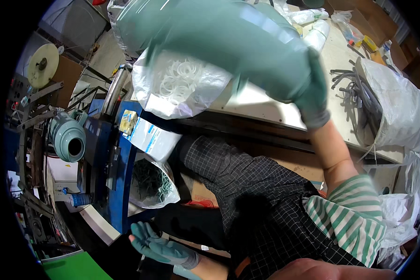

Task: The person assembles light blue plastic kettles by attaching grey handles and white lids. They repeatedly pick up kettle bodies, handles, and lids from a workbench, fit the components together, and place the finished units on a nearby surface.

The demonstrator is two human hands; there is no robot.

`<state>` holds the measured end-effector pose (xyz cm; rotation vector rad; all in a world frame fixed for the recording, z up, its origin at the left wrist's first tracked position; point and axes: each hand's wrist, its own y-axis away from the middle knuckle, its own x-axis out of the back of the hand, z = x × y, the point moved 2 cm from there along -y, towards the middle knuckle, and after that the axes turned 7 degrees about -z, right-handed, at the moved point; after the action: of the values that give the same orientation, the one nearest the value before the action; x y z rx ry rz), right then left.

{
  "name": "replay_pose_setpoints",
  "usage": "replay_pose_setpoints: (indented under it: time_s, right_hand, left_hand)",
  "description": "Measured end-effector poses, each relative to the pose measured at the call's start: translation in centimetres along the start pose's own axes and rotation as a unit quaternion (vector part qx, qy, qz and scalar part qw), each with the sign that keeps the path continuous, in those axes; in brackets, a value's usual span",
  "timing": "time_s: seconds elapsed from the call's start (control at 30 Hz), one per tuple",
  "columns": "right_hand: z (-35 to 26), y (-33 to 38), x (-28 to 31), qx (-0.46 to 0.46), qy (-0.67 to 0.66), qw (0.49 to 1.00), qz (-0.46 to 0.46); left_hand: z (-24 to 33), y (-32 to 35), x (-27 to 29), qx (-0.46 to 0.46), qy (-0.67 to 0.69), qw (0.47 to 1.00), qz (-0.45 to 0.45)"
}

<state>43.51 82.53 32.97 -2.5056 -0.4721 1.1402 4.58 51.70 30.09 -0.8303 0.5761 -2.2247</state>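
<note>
My right hand (314,95), in a grey-green glove, grips the right end of a large grey-green plastic housing (219,39). The housing is held high over the table and is smeared by motion, so its exact kind is unclear. Below its left part, an open white plastic bag (165,109) holds many translucent white rings (179,77). Low on the left, my left hand (161,245) wears a similar glove; its fingers are loosely stretched and hold nothing. One fingertip pokes out of that glove.
A white worktable (259,105) runs across the top. A white bag (396,98) with grey hoses (366,100) lies at right. On the left stand a blue machine frame (125,172), a grey-green cylindrical housing (70,137), a white box (155,137) and a bag of dark green pieces (149,179).
</note>
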Motion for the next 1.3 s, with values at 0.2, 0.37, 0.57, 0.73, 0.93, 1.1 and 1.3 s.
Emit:
replay_pose_setpoints:
  time_s: [0.2, 0.37, 0.57, 0.73, 0.93, 1.1, 1.3]
  right_hand:
    - [-3.3, -12.3, 20.1, 0.149, 0.057, 0.95, 0.268]
    - [-13.7, -18.4, 39.3, -0.017, 0.205, 0.973, 0.102]
    - [5.0, -0.4, 21.0, 0.135, 0.605, 0.774, 0.131]
    - [11.3, 11.6, 7.2, 0.023, 0.597, 0.8, -0.059]
    - [19.3, 11.6, -2.8, -0.099, 0.486, 0.823, -0.276]
    - [19.3, 13.9, -8.2, -0.232, 0.499, 0.769, -0.325]
    - [19.9, 16.0, -12.3, -0.262, 0.422, 0.784, -0.372]
  left_hand:
    - [-6.3, 5.1, 0.8, 0.165, 0.034, 0.986, 0.017]
    - [-11.3, 7.6, -1.0, 0.301, 0.164, 0.927, 0.152]
    - [-14.9, 17.1, 4.3, 0.345, -0.061, 0.908, 0.231]
    - [-18.3, 31.5, 8.7, 0.413, -0.398, 0.808, 0.134]
    - [-17.5, 43.8, 22.0, 0.609, -0.475, 0.508, 0.381]
    - [-17.4, 46.7, 26.7, 0.735, -0.343, 0.422, 0.404]
    - [-20.5, 54.5, 30.9, 0.682, -0.084, 0.535, 0.492]
